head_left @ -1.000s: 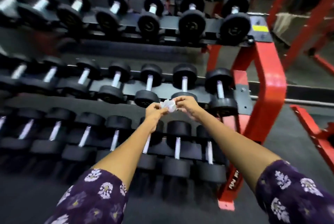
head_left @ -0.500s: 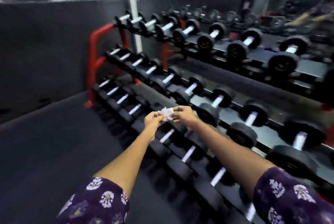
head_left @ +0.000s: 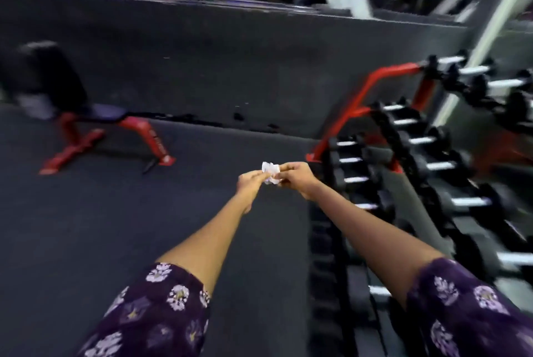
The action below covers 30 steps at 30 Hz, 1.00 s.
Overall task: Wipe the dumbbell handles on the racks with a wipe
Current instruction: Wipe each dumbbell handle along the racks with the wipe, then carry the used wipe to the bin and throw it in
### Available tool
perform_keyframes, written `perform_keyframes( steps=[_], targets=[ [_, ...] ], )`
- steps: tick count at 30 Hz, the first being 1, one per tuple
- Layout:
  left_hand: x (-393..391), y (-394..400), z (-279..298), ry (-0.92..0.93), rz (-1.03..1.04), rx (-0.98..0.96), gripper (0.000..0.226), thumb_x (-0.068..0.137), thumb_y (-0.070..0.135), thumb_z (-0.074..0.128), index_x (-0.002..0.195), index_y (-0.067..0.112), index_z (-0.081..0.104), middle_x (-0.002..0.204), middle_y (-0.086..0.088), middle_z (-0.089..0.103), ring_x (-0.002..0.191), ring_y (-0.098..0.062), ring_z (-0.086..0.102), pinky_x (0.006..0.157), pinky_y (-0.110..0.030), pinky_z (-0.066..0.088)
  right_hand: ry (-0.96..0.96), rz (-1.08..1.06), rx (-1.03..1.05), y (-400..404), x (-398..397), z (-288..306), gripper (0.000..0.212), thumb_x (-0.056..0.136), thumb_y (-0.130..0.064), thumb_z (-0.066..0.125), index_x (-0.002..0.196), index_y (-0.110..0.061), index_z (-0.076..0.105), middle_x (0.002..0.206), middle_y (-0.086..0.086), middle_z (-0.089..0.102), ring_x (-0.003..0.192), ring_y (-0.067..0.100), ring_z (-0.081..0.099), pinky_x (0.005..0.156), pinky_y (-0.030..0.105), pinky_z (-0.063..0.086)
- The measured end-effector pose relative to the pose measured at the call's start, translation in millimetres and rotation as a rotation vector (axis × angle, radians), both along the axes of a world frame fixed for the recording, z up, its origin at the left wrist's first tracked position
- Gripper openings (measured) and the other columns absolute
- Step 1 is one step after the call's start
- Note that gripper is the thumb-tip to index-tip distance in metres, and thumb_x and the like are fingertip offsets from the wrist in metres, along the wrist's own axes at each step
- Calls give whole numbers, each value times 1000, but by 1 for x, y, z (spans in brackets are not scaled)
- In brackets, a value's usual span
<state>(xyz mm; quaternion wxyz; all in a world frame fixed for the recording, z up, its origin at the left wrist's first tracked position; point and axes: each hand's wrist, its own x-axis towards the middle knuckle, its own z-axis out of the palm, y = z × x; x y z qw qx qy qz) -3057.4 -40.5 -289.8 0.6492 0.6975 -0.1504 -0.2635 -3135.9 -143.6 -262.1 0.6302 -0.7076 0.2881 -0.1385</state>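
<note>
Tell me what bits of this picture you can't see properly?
Head view:
- Wipe: mostly hidden between the left hand and right hand; its full shape can't be told.
- Dumbbell rack: cut off by the right edge, blurred.
- Dumbbell handles: motion blur hides whether they're clean.
- Red bench: blurred.

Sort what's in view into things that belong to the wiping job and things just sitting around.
Job:
- crumpled white wipe, pinched by left hand and right hand
- black dumbbells with silver handles
- red-framed dumbbell rack

Sitting around:
- red-legged black weight bench
- dark rubber floor
</note>
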Motion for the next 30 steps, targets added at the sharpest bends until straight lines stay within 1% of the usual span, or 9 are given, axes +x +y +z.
perform_keyframes(
  steps=[2, 6, 8, 10, 12, 16, 21, 25, 30],
  targets=[
    [14, 23, 2, -22, 110, -9, 21, 90, 7, 61, 72, 18, 64, 73, 5, 60, 83, -11, 52, 66, -21, 39, -7, 116, 2, 16, 27, 5, 10, 79, 7, 63, 88, 3, 63, 77, 10, 64, 67, 18, 61, 56, 17, 49],
    [36, 87, -2, -34, 370, -26, 9, 91, 7, 63, 86, 13, 67, 76, 7, 61, 86, -12, 55, 73, -22, 44, 17, 350, 12, 67, 79, 2, 16, 83, 4, 61, 73, -8, 61, 70, 6, 60, 55, 10, 57, 51, 17, 46],
    [42, 122, -8, -11, 446, -21, 13, 92, 9, 63, 81, 16, 66, 78, 5, 62, 81, -10, 57, 75, -23, 47, 14, 453, 50, 95, 98, -3, 14, 83, 5, 60, 74, -5, 62, 70, 10, 60, 56, 14, 53, 49, 19, 43],
    [48, 160, -15, 36, 524, -55, 9, 92, 8, 62, 86, 14, 64, 83, 0, 64, 80, -10, 59, 71, -19, 49, 19, 554, 83, 130, 118, -11, 13, 83, 5, 60, 75, -4, 63, 71, 11, 60, 56, 16, 51, 47, 19, 43],
    [58, 197, -24, 83, 617, -91, 7, 92, 7, 62, 90, 13, 62, 91, -6, 66, 84, -15, 63, 74, -22, 52, 27, 640, 120, 166, 139, -21, 14, 85, 4, 59, 77, -6, 62, 73, 10, 61, 57, 14, 55, 46, 17, 45],
    [87, 253, -35, 156, 759, -154, 9, 93, 7, 61, 87, 13, 60, 87, -8, 65, 78, -16, 63, 79, -28, 52, 43, 717, 175, 223, 183, -32, 15, 85, -1, 61, 78, -14, 59, 73, 5, 62, 60, 11, 57, 49, 18, 47],
    [169, 310, -28, 187, 820, -179, 11, 96, 17, 59, 86, 12, 63, 80, -3, 67, 71, -14, 64, 72, -26, 52, 30, 788, 138, 279, 279, -33, 16, 87, 0, 57, 78, -13, 58, 76, 8, 62, 62, 13, 57, 46, 17, 47],
    [242, 349, -16, 116, 819, -120, 9, 94, 12, 61, 85, 13, 62, 85, -4, 66, 77, -13, 63, 68, -22, 52, -11, 839, 231, 318, 356, -23, 16, 87, 7, 55, 76, -5, 58, 80, 12, 62, 71, 18, 62, 61, 20, 55],
    [337, 399, -1, 7, 936, -101, 15, 92, 6, 62, 79, 13, 63, 79, -6, 64, 72, -17, 58, 67, -25, 47, -62, 896, 302, 371, 445, -7, 7, 82, 5, 63, 83, -1, 60, 83, 10, 63, 76, 17, 63, 72, 21, 55]
  ],
)
